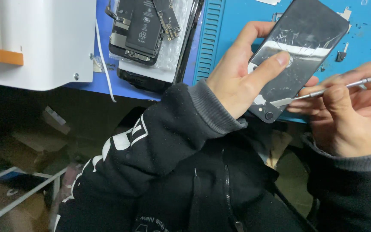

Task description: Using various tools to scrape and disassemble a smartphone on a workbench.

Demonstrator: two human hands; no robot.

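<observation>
Left grip (241, 73) holds cracked phone (295, 56) (seemingly back-up), metal tool (336, 88) touching.

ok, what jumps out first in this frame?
The black phone with the shattered glass back, upper right, held in the left hand with the thumb pressed on it. The right hand pushes a thin metal pry tool in at its lower edge. At top centre an opened phone with its black battery exposed lies on the blue work mat.
</observation>
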